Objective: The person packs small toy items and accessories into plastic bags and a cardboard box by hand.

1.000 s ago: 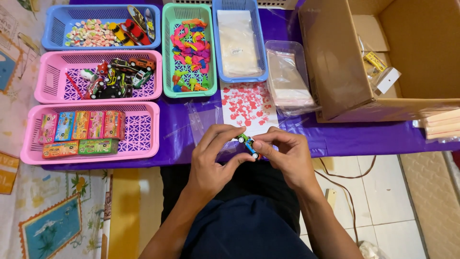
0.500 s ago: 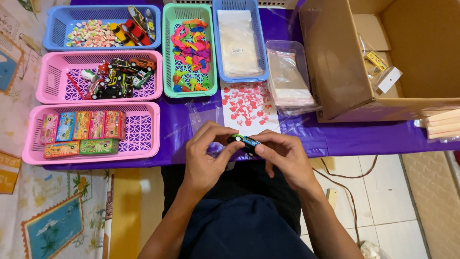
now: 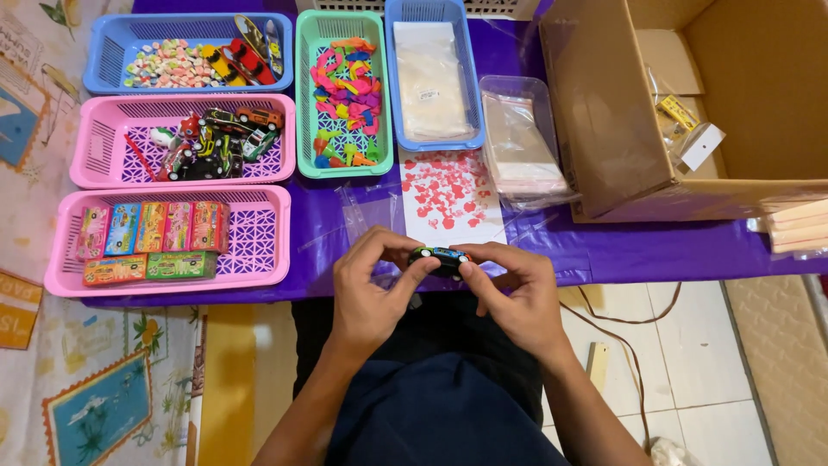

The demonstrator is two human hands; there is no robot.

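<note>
A small black toy car [image 3: 440, 257] with blue and green marks is held between both hands at the front edge of the purple table [image 3: 535, 250]. My left hand [image 3: 373, 292] pinches its left end with thumb and fingers. My right hand [image 3: 516, 295] grips its right end. Just beyond the hands lie a clear plastic bag [image 3: 366, 211] and a white sheet with red heart shapes [image 3: 448, 197].
At left are a pink basket of small coloured boxes [image 3: 250, 259], a pink basket of toy cars [image 3: 112, 147] and a blue basket of candies [image 3: 108, 56]. A green basket of colourful pieces [image 3: 304, 103], a blue basket of clear bags [image 3: 397, 86], a clear tub [image 3: 517, 138] and an open cardboard box [image 3: 604, 112] stand behind.
Both hands have lifted the toy car slightly toward the table edge and turned it between the fingers. The baskets and box have not moved.
</note>
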